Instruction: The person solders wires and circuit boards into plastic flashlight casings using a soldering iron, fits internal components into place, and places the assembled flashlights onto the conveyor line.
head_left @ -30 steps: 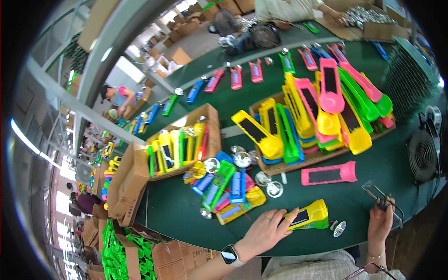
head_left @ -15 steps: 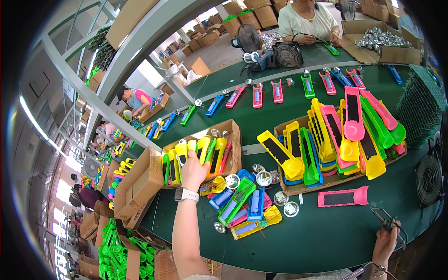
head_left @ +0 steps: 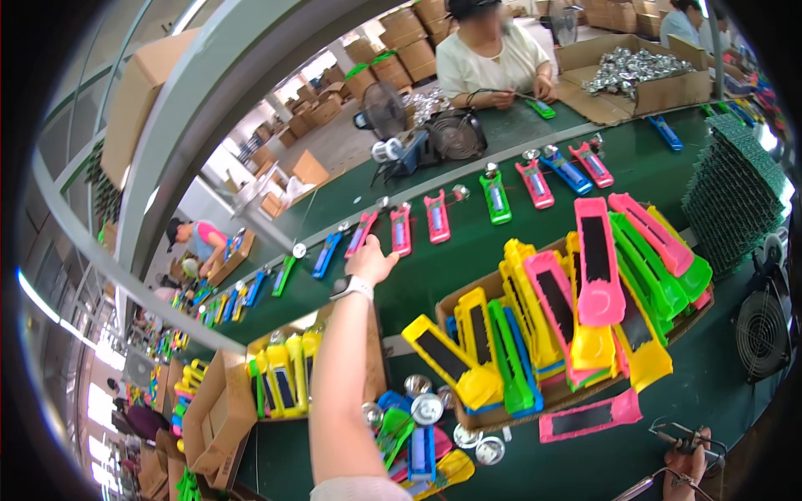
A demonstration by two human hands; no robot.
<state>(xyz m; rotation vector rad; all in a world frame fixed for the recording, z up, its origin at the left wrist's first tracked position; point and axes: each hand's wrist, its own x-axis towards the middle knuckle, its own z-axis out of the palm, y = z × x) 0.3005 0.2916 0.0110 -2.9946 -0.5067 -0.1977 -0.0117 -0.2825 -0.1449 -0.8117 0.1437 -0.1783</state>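
My left hand (head_left: 373, 262) reaches over the far side of the green bench, thumb and fingers apart. Its fingertips are at the lower end of a pink flashlight casing (head_left: 362, 232); whether they touch it, I cannot tell. Beside that, another pink flashlight casing (head_left: 401, 230) lies in a row of pink, blue and green ones with wired reflector cups. At the lower right, my right hand (head_left: 687, 468) is closed on a soldering iron (head_left: 678, 437). Just left of the iron lies a loose pink shell (head_left: 590, 416) with a black strip.
A carton (head_left: 474, 417) heaped with colourful shells stands mid-bench. A smaller carton (head_left: 374, 351) of shells sits behind my left forearm, near a pile of blue casings (head_left: 422, 455) and reflector cups. Green mesh trays (head_left: 728, 196) and a fan (head_left: 762, 334) stand right. A person (head_left: 493, 63) works opposite.
My left hand has left the shells in the smaller carton and moved forward to the row of casings. The view has shifted; my right hand still holds the soldering iron.
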